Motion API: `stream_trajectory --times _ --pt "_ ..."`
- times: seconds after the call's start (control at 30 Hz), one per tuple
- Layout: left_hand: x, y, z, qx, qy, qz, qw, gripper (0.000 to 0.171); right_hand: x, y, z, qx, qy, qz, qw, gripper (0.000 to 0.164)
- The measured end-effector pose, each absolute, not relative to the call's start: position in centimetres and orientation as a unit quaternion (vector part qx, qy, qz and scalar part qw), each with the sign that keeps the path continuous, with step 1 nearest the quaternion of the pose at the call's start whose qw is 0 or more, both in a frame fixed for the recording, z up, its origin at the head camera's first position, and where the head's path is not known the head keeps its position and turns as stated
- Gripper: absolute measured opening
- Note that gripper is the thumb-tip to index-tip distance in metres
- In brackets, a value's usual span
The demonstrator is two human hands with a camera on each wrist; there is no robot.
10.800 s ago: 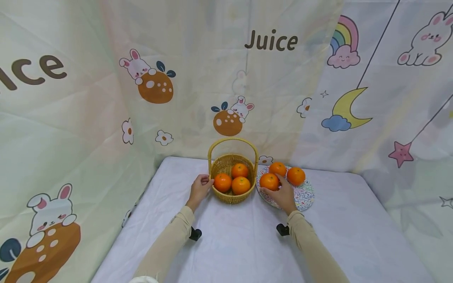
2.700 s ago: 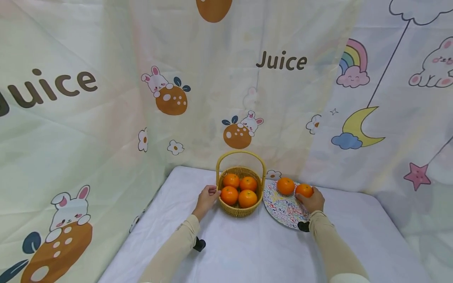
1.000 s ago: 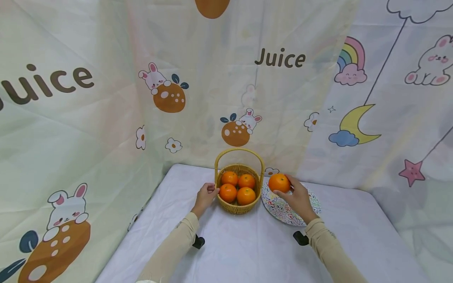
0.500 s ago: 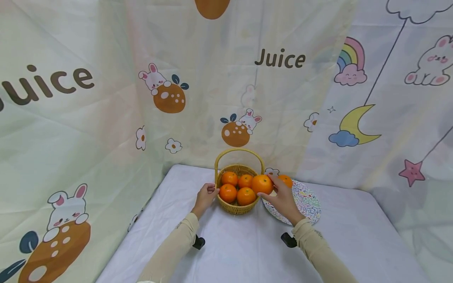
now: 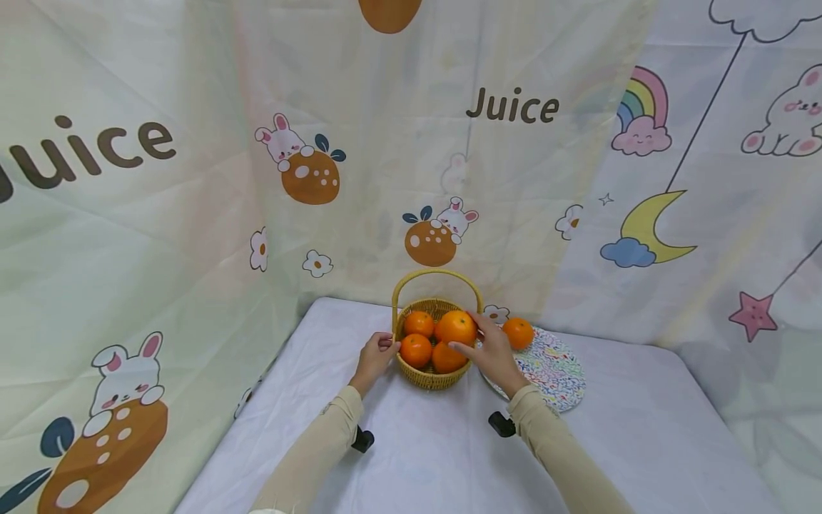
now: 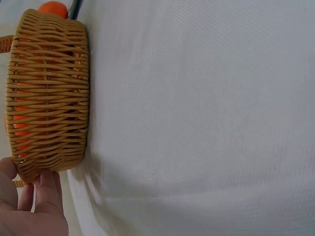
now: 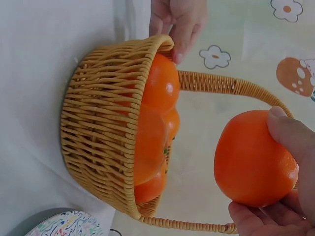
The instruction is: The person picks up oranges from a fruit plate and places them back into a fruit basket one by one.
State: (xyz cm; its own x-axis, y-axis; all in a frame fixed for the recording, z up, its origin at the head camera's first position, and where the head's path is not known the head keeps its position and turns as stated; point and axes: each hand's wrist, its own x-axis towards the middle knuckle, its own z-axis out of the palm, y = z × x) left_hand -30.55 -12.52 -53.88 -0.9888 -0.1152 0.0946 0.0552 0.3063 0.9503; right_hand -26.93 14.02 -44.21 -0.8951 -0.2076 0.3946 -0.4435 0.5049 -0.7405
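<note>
A yellow-brown wicker basket (image 5: 434, 381) with an arched handle stands on the table, several oranges (image 5: 416, 350) inside it. My left hand (image 5: 375, 359) pinches the basket's left rim; in the left wrist view, thumb and fingers (image 6: 45, 194) meet at the woven edge. Above the oranges in the basket, my right hand (image 5: 496, 355) grips another orange (image 7: 253, 160) between thumb and fingers. In the right wrist view this orange is clear of the rim. One more orange (image 5: 517, 333) lies on the speckled plate (image 5: 559, 375), right of the basket.
A white cloth covers the table (image 5: 424, 450). Printed curtains (image 5: 359, 143) with rabbits and fruit hang close behind the basket and plate. The basket's arched handle (image 5: 437, 272) rises behind the held orange.
Over the last second, my right hand has carried the orange left from above the plate to above the basket. Earlier, another orange went from plate to basket. My left hand stays on the rim.
</note>
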Motion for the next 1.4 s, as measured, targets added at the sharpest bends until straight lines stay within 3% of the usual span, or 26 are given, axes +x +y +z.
stream_trajectory --times 0.53,0.67,0.97,1.23,1.4 --pt "-30.4 -12.6 -53.9 0.018 -0.801 -0.594 0.073 0.033 -30.4 11.8 -44.7 0.159 -0.866 0.455 0.131 0.075" --pt "-30.1 -12.8 -54.0 -0.006 -0.797 -0.597 0.094 0.035 -31.5 11.1 -45.2 0.152 -0.866 0.457 0.131 0.075" --pt "-30.3 -12.5 -54.1 0.001 -0.793 -0.602 0.091 0.032 -33.8 10.2 -45.6 0.102 -0.88 0.451 0.103 0.079" --pt "-30.5 -12.5 -54.4 0.008 -0.801 -0.593 0.089 0.033 -35.4 9.5 -46.4 0.134 -0.897 0.398 0.135 0.046" --pt "-30.6 -12.6 -54.3 0.008 -0.802 -0.591 0.086 0.032 -35.5 8.9 -47.1 0.142 -0.92 0.351 0.106 0.052"
